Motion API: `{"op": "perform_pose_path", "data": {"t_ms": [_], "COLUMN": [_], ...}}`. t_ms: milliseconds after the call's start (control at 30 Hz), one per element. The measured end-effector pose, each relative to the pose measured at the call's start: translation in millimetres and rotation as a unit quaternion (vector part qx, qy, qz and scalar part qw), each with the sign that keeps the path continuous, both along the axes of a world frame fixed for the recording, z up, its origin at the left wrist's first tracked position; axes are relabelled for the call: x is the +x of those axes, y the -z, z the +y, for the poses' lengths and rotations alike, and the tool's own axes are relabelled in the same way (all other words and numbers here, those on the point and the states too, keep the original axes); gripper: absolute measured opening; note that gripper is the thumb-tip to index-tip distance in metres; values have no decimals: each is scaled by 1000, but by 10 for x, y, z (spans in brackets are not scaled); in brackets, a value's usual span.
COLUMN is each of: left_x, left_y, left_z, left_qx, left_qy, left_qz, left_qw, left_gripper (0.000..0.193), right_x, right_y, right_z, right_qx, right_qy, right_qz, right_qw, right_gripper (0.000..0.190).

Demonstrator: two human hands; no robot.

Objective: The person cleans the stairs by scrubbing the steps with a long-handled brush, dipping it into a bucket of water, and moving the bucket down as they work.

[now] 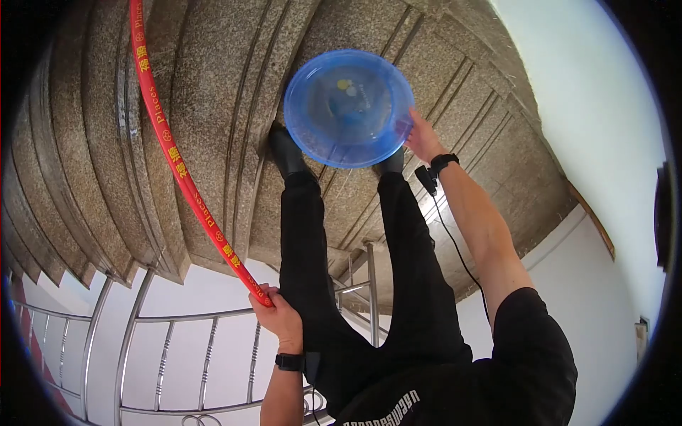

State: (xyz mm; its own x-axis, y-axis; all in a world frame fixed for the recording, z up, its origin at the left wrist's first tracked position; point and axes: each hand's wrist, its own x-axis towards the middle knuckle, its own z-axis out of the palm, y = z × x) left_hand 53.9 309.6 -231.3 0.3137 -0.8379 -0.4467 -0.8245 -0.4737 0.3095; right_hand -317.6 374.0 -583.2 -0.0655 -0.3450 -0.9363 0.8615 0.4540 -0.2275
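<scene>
My right hand (422, 137) grips the right rim of a round, see-through blue plastic basin (349, 109), which is held out over my feet. Through its bottom the stone floor shows dimly, and the basin bears a small printed pattern. My left hand (277, 314) is closed around the lower end of a red tubular handrail cover (184, 173) with yellow printing, beside my left thigh. From there the red tube curves up and left over the steps, out of the picture's top. Black bands with small devices sit on both wrists.
Speckled stone steps (208, 106) fan out at the left, and more grooved treads (453, 101) lie at the right. Metal railings (205, 362) with upright bars stand at the lower left. A white wall (575, 80) rises on the right. A cable (463, 245) hangs along my right arm.
</scene>
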Motion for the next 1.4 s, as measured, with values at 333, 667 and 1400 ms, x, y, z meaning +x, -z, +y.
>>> {"op": "perform_pose_path", "data": {"t_ms": [333,667,1400], "left_x": [-17,226,-2157], "left_y": [77,-143,-1960], "left_z": [68,-68,544], "left_qx": [-19,150,230], "left_qy": [15,-72,31], "left_qz": [34,220,509], "left_qw": [999,961,829], "left_gripper": [11,21,35], "right_x": [-460,-116,-251], "right_y": [-1212,-2461,-5403], "right_z": [158,686,943], "right_qx": [-127,-32,-346], "right_qy": [139,-254,-332], "right_qz": [-156,24,290], "right_qw": [970,966,828], "right_gripper": [122,50,28]}}
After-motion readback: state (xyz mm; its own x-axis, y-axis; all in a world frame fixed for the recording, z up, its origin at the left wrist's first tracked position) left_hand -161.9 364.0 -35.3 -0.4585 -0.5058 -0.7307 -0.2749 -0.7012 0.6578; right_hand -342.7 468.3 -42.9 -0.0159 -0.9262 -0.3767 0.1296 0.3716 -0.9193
